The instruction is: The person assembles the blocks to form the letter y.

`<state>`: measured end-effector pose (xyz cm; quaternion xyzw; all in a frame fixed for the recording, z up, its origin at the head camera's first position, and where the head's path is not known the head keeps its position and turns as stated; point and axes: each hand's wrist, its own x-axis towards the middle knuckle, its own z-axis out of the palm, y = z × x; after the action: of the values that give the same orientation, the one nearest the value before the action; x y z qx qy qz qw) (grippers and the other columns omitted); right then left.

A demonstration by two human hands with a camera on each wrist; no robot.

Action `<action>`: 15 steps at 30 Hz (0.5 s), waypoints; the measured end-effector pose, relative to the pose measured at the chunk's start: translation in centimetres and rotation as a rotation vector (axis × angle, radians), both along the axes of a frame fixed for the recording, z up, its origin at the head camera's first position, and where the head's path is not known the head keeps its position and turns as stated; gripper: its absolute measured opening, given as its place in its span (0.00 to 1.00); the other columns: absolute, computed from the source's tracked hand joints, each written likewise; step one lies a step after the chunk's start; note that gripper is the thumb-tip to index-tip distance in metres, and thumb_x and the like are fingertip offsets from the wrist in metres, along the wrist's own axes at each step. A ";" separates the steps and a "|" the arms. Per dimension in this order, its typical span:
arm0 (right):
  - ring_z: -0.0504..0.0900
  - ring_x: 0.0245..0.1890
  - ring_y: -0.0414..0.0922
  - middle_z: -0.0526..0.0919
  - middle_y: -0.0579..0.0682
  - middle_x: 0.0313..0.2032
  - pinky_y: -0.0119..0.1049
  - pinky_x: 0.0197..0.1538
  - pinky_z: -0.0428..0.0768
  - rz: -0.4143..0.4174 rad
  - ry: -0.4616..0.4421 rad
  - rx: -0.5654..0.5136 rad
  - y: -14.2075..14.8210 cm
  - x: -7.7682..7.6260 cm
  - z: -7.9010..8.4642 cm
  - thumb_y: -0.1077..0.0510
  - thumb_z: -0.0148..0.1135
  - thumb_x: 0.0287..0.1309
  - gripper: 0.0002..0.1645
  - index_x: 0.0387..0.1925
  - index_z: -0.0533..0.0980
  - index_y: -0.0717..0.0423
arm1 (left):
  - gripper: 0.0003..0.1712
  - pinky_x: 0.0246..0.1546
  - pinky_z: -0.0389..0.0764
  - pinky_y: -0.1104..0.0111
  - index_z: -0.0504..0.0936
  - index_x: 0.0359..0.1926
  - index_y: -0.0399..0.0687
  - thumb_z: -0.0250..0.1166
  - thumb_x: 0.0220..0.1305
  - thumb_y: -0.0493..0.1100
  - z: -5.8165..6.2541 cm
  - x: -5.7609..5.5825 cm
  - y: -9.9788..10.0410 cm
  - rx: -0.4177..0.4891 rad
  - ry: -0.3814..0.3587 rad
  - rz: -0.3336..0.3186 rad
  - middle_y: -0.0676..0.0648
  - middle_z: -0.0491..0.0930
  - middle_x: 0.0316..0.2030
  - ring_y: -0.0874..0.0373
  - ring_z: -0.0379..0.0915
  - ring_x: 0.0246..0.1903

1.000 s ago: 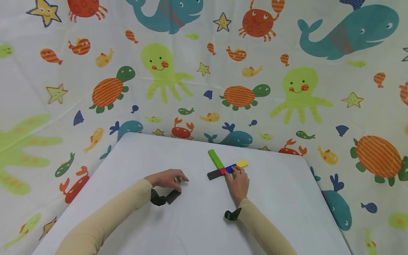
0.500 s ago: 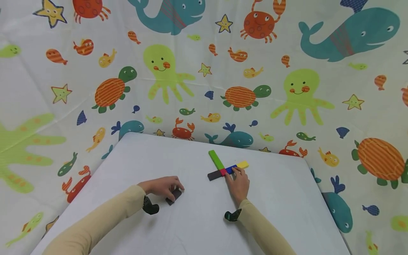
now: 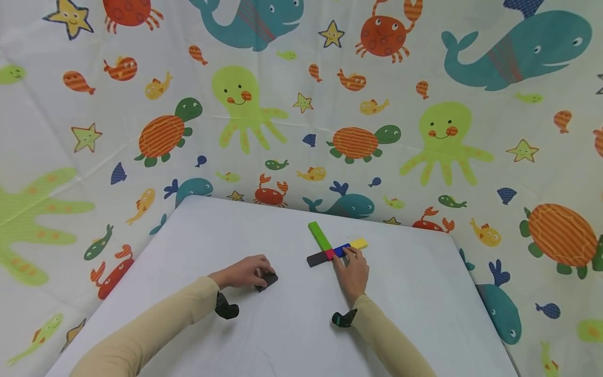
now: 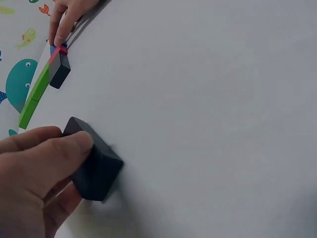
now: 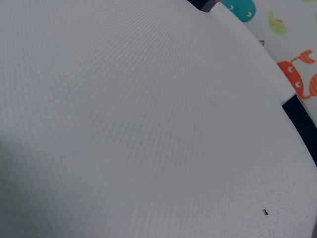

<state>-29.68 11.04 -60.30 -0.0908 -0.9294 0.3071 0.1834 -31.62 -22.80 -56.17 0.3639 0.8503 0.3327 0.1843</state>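
Note:
My left hand (image 3: 240, 272) pinches a black block (image 3: 269, 282) low over the table. In the left wrist view, thumb and fingers clasp the sides of this black block (image 4: 101, 168), its far end pointing away from the palm. My right hand (image 3: 353, 275) grips the blue block (image 3: 340, 250) in a cross-like layout, one fingertip right at the small red block (image 3: 330, 254). Another black block (image 3: 317, 258) lies left of the red one, a yellow block (image 3: 359, 243) right of the blue. A green bar (image 3: 320, 235), seamed in the left wrist view, runs away from the red block.
The white table (image 3: 400, 293) ends at a back edge, behind which hangs a cloth (image 3: 292, 110) printed with sea animals. Dark wrist devices (image 3: 227, 306) sit at both cuffs. At the right wrist view's right edge shows a dark strip (image 5: 303, 126).
My left hand has come down onto the loose black block, taken hold of it and carried it right, toward the layout. The right hand keeps its place.

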 end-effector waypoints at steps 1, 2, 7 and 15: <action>0.71 0.59 0.56 0.73 0.55 0.61 0.55 0.59 0.67 0.000 0.000 -0.001 0.0 0.0 0.0 0.42 0.64 0.61 0.33 0.60 0.76 0.60 | 0.18 0.45 0.77 0.67 0.83 0.52 0.46 0.70 0.60 0.39 -0.1 -0.1 0.1 0.003 -0.001 0.004 0.53 0.74 0.46 0.58 0.73 0.46; 0.71 0.59 0.56 0.72 0.55 0.61 0.55 0.59 0.67 0.000 -0.001 -0.003 0.0 -0.1 0.0 0.42 0.64 0.61 0.33 0.60 0.76 0.60 | 0.18 0.44 0.77 0.67 0.84 0.51 0.46 0.70 0.59 0.39 -0.1 -0.1 0.1 0.004 -0.003 0.007 0.53 0.74 0.47 0.58 0.73 0.46; 0.71 0.58 0.56 0.72 0.55 0.61 0.55 0.59 0.67 0.001 -0.004 -0.004 0.1 -0.1 0.0 0.43 0.64 0.61 0.33 0.60 0.76 0.60 | 0.23 0.46 0.77 0.64 0.83 0.54 0.47 0.73 0.57 0.43 -0.2 -0.1 0.3 -0.016 -0.014 -0.016 0.52 0.74 0.50 0.57 0.72 0.46; 0.71 0.58 0.56 0.73 0.55 0.61 0.55 0.58 0.67 0.001 0.006 -0.009 0.0 0.1 0.1 0.43 0.65 0.61 0.32 0.59 0.76 0.60 | 0.31 0.49 0.76 0.67 0.78 0.61 0.50 0.73 0.55 0.37 0.4 -0.1 1.0 -0.094 -0.038 -0.106 0.51 0.71 0.57 0.59 0.71 0.48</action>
<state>-29.60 11.01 -60.25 -0.0904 -0.9275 0.3117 0.1857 -31.75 -21.77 -55.78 0.3930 0.8408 0.2889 0.2348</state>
